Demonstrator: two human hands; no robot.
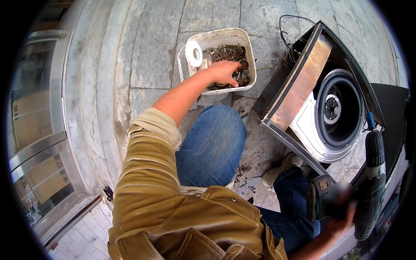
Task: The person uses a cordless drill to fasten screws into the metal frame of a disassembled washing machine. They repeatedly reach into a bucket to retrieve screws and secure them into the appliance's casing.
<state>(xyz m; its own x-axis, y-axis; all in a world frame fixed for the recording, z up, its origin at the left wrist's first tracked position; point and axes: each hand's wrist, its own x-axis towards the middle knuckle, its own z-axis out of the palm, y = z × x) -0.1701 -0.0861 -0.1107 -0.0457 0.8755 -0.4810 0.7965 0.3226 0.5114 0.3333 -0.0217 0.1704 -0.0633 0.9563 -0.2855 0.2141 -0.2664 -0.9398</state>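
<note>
Left of the bucket, a carton bears writing.

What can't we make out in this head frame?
All in the head view:
- Whether the left hand pinches anything: its fingertips are lost among the metal bits in the white bucket.
- Right hand's fingers on the drill: a blurred patch covers them.
- Individual metal bits: too small, jumbled.
- Glass-paned frame's outer side: cut off by the fisheye rim.

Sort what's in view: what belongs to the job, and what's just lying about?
Work in hand:
- white tub, rusty metal pieces at the left hand
- drill in the right hand
- probably the open casing

Apparently lying about:
- tape roll
- cardboard boxes
</note>
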